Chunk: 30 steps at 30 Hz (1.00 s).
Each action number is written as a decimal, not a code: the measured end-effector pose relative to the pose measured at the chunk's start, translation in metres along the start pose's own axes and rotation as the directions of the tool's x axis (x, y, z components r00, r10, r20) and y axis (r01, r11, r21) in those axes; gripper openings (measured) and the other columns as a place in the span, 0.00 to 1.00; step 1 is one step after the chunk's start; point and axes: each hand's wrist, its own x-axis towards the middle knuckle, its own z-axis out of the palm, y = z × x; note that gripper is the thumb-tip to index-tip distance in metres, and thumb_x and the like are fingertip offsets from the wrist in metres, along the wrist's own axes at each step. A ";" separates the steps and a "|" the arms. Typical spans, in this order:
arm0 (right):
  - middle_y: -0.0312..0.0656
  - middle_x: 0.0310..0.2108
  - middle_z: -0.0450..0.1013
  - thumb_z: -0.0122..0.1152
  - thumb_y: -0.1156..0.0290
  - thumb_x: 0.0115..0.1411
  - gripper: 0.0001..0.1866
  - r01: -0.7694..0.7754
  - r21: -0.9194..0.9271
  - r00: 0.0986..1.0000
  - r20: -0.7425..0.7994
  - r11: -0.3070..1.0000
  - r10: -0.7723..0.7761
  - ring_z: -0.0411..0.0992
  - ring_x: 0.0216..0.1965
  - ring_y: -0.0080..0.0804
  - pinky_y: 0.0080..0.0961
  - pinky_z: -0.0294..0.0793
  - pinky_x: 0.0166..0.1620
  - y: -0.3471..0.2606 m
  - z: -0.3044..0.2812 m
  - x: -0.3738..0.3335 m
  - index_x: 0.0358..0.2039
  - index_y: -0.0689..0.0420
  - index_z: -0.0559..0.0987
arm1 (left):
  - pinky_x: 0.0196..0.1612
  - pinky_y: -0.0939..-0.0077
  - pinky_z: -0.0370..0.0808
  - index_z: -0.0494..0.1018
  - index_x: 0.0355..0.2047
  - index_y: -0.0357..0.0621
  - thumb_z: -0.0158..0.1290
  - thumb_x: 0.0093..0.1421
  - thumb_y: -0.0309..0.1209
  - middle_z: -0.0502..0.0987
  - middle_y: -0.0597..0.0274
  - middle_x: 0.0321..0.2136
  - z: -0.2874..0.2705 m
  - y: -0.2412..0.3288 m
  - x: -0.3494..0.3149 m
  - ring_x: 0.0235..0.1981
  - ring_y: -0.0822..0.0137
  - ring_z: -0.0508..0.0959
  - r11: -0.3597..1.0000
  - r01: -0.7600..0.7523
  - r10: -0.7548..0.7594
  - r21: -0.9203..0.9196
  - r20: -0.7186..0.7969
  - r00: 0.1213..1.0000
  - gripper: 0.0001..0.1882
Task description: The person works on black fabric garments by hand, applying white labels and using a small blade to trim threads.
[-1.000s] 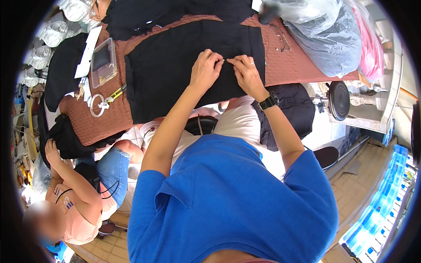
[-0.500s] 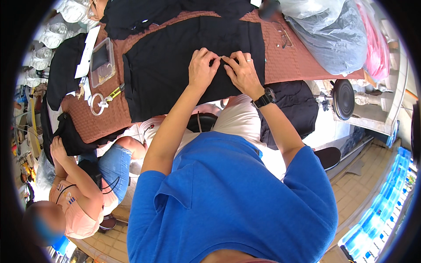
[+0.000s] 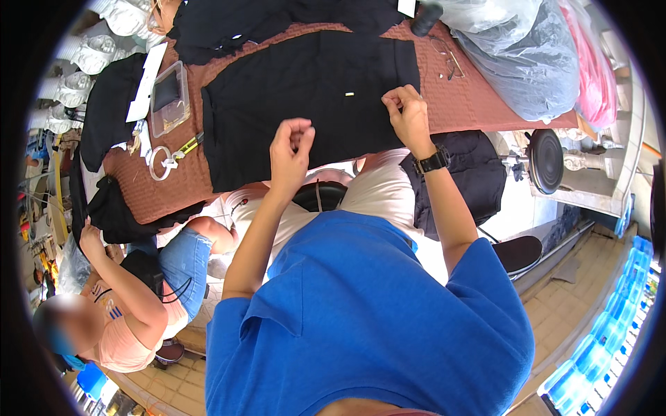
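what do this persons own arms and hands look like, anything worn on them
Short blue sleeves cover the upper arms; the forearms are bare. The left hand is ungloved; so is the right hand, with a black watch strapped just behind it.

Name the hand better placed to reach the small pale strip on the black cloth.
Probably the right hand: its fingertips are closer to the pale strip; the left hand is farther back.

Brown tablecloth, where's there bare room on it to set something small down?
Right side: the strip between the black fabric and the grey plastic bag, below the eyeglasses. Front left: the patch between the white ring and the black cloth at the edge. Crowded: around the clear plastic box and utility knife.
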 end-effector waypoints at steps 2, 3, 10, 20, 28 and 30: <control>0.46 0.28 0.73 0.65 0.79 0.59 0.02 -0.005 0.014 1.000 -0.019 1.000 0.005 0.74 0.34 0.44 0.38 0.74 0.37 -0.002 0.002 0.001 0.31 0.63 0.80 | 0.38 0.79 0.75 0.77 0.44 0.37 0.58 0.67 0.26 0.78 0.64 0.36 -0.005 -0.005 -0.021 0.33 0.75 0.76 0.996 0.069 -0.066 -0.056 0.057 0.996 0.08; 0.47 0.28 0.73 0.65 0.79 0.59 0.02 -0.001 0.010 0.999 -0.053 1.000 0.001 0.75 0.34 0.45 0.38 0.74 0.37 -0.001 0.006 0.002 0.31 0.63 0.79 | 0.38 0.79 0.75 0.77 0.45 0.37 0.58 0.67 0.26 0.78 0.64 0.36 -0.006 -0.003 -0.029 0.33 0.75 0.76 0.994 0.091 -0.086 -0.065 0.067 0.994 0.08; 0.49 0.31 0.75 0.63 0.78 0.59 0.03 0.015 -0.069 1.000 0.009 0.998 -0.014 0.74 0.37 0.52 0.45 0.73 0.43 0.016 0.018 0.011 0.33 0.61 0.78 | 0.41 0.78 0.74 0.77 0.46 0.37 0.57 0.66 0.25 0.77 0.64 0.37 -0.009 0.010 -0.049 0.35 0.75 0.75 0.986 0.159 -0.155 -0.042 0.080 0.985 0.09; 0.47 0.27 0.75 0.66 0.72 0.61 0.08 0.078 -0.154 0.993 -0.080 0.985 -0.091 0.75 0.31 0.45 0.39 0.74 0.40 0.008 0.021 0.038 0.28 0.62 0.78 | 0.41 0.79 0.74 0.77 0.46 0.36 0.57 0.66 0.25 0.76 0.63 0.40 -0.015 0.002 -0.056 0.35 0.75 0.75 0.987 0.141 -0.138 -0.074 0.046 0.989 0.10; 0.51 0.29 0.73 0.58 0.70 0.70 0.07 0.084 0.220 0.992 0.075 0.972 -0.103 0.75 0.26 0.46 0.40 0.74 0.30 -0.129 -0.016 0.029 0.40 0.61 0.73 | 0.40 0.78 0.74 0.71 0.57 0.37 0.53 0.70 0.28 0.71 0.59 0.49 -0.013 0.001 -0.060 0.35 0.73 0.74 0.986 0.165 -0.165 -0.001 -0.011 0.986 0.17; 0.46 0.29 0.74 0.58 0.68 0.70 0.07 0.330 0.362 0.920 0.083 0.872 -0.383 0.74 0.26 0.42 0.34 0.74 0.31 -0.180 -0.007 0.010 0.42 0.59 0.74 | 0.39 0.79 0.74 0.69 0.61 0.39 0.49 0.73 0.30 0.72 0.60 0.49 -0.003 -0.009 -0.046 0.39 0.74 0.75 0.982 0.107 -0.092 0.156 -0.097 0.991 0.19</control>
